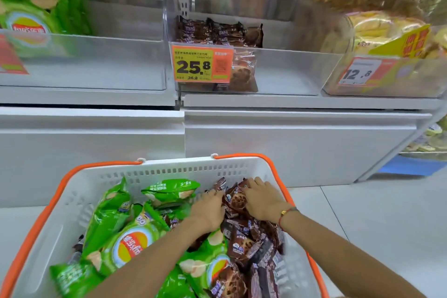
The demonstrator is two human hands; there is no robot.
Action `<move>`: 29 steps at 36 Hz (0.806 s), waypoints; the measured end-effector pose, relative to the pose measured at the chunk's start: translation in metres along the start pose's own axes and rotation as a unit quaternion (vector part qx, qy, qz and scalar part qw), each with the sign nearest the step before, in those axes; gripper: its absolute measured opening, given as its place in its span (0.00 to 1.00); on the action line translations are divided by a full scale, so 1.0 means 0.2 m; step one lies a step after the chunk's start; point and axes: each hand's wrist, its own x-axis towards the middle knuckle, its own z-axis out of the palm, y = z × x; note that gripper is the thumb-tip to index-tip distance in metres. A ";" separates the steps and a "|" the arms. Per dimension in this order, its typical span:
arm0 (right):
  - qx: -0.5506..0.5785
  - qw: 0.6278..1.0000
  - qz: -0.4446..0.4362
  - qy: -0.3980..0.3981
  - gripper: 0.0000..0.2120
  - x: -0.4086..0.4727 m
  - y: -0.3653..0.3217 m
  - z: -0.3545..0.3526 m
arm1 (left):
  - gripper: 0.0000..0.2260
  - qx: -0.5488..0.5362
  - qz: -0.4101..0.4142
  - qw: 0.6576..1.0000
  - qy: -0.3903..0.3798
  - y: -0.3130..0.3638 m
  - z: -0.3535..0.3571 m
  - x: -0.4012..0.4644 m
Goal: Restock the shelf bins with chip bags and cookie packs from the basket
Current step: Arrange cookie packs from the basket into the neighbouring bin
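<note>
A white basket point(169, 169) with orange handles sits on the floor below me. It holds several green chip bags point(128, 242) on the left and several brown cookie packs point(251, 247) on the right. Both of my hands are down in the cookie pile at the basket's far side. My left hand point(208, 210) and my right hand point(260, 198) curl around a cluster of cookie packs point(235, 198) between them. On the shelf above, the middle clear bin point(290, 72) holds a few cookie packs at its left. The left clear bin point(96, 63) holds green chip bags.
A third bin point(387, 80) at the right holds yellow snack packs, with a 12.8 price tag. An orange 25.8 price tag point(202, 64) hangs on the middle bin. White shelf panels point(290, 143) stand behind the basket. Grey floor tiles point(375, 213) lie to the right.
</note>
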 end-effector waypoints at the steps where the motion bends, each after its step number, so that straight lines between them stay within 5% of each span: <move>1: 0.027 1.000 0.000 0.006 0.18 0.01 0.00 0.01 | 0.20 -0.010 -0.002 1.000 0.010 0.00 0.01 0.02; 8: 0.243 0.969 0.033 0.029 0.09 0.03 0.02 0.07 | 0.17 -0.075 -0.025 0.996 0.038 -0.02 0.04 0.11; 16: 0.394 0.918 0.036 -0.003 0.13 0.02 0.09 -0.04 | 0.15 -0.115 -0.003 0.990 0.080 -0.05 -0.06 0.09; 19: 0.455 0.890 0.031 0.004 0.14 -0.01 0.13 -0.14 | 0.15 -0.208 0.019 0.975 0.074 -0.05 -0.15 0.06; 29: 0.502 0.865 -0.001 0.012 0.16 -0.22 0.24 -0.60 | 0.05 -0.346 0.108 0.924 0.122 0.12 -0.52 -0.13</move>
